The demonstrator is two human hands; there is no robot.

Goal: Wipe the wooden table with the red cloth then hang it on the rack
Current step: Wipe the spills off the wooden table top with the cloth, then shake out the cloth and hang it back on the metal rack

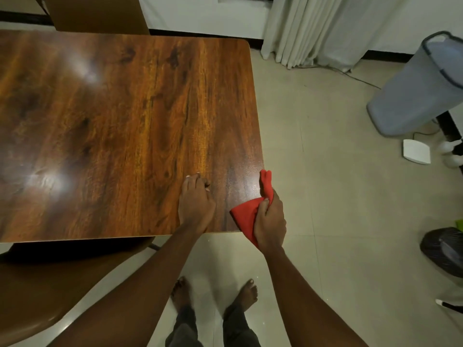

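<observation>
Gripping the bunched red cloth (246, 216) at the wooden table (112, 126)'s lower right corner, the right hand (270, 221) curls around it while the left hand (195, 204) rests on the tabletop, fingers loosely bent, holding nothing.

My view is dim and warm-toned. Overhead light leaves two white glare patches on the glossy wooden table (150, 108). The wide lens bows its edges and tilts the blurred grey bin (413, 96).
</observation>
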